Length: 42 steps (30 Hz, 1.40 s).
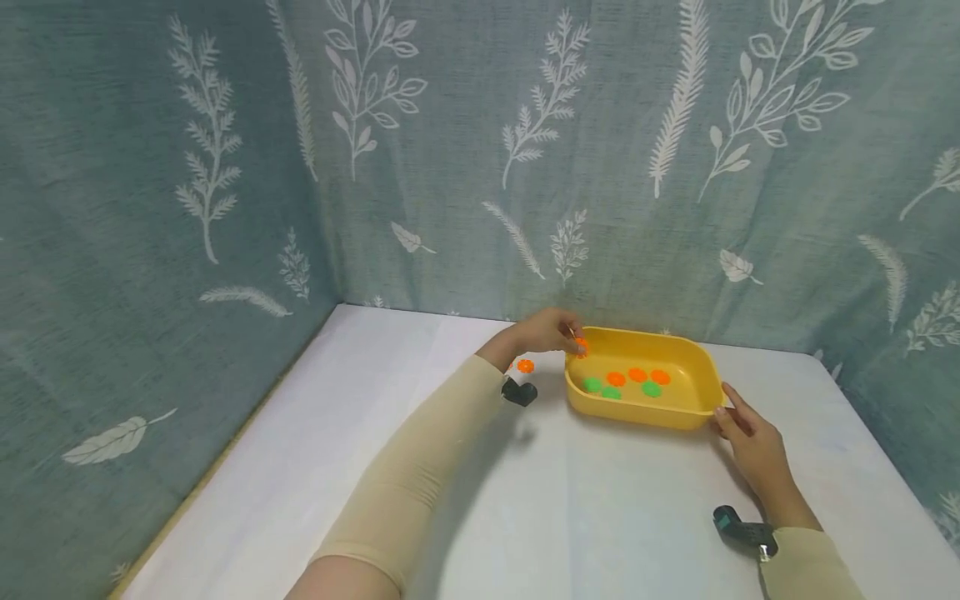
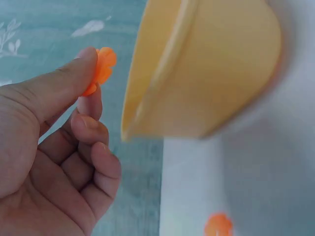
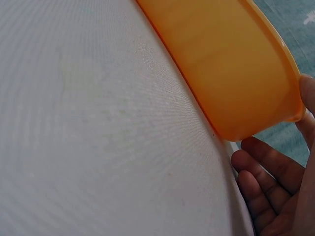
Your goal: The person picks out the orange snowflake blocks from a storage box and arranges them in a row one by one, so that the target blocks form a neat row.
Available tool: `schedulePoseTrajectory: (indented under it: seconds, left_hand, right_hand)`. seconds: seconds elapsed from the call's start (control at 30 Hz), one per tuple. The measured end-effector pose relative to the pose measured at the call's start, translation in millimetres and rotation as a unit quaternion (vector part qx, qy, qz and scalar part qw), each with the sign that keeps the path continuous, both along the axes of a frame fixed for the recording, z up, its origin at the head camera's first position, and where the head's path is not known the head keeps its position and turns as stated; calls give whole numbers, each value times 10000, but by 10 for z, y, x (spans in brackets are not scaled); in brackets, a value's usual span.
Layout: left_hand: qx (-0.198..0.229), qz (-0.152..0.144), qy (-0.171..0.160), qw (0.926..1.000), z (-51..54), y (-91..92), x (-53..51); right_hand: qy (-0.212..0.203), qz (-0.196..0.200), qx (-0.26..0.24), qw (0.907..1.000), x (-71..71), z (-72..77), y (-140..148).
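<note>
Between thumb and index finger, my left hand (image 1: 547, 332) pinches a small orange flower-shaped piece (image 2: 105, 65). It is held at the left end of a yellow plastic tub (image 1: 637, 410), by the rim. The other left fingers curl loosely toward the palm. My right hand (image 1: 757, 446) grips the tub's near right corner, thumb at the rim, with several fingers below it beside the wall in the right wrist view. Inside the tub lie several pieces, orange ones (image 1: 637, 375) and green ones (image 1: 651, 389), spread over its floor.
Another orange piece (image 1: 526, 366) lies on the white tabletop (image 1: 637, 508) left of the tub, with one more partly hidden by the left wrist. A patterned green curtain (image 1: 465, 167) stands behind the table and along the left side. Each wrist wears a dark camera mount (image 1: 742, 529).
</note>
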<state>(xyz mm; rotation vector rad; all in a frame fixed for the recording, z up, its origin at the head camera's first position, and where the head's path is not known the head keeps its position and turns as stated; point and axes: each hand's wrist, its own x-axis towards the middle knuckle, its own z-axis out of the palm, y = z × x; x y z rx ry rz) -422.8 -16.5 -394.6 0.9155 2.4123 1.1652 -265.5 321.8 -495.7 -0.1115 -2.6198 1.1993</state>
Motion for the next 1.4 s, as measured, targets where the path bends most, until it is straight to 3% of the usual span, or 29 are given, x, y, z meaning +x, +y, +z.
schedulePoseTrajectory:
  seconds: [0.1, 0.23, 0.37, 0.47, 0.77, 1.23, 1.4]
  left_hand:
    - [-102, 204, -30, 9997, 6, -105, 3]
    - [-147, 155, -119, 9997, -12, -253, -6]
    - [-307, 153, 55, 9994, -45, -437, -30]
    - [-502, 252, 222, 9982, -90, -589, -64]
    - [-739, 584, 9, 9956, -268, -1003, -95]
    - [-763, 834, -81, 9936, -415, -1368, -123]
    - [-755, 1068, 37, 9914, -492, -1443, -114]
  right_hand:
    - [6, -6, 12, 10000, 9, 0, 7]
    - [28, -19, 116, 9999, 14, 6, 5]
    - [-12, -27, 107, 9999, 20, 3, 2]
    - [-23, -38, 126, 9999, 9, -8, 0]
    - [-69, 32, 61, 10000, -31, -14, 8]
    - [90, 0, 92, 9999, 5, -31, -2]
    - [137, 15, 192, 9997, 14, -11, 11]
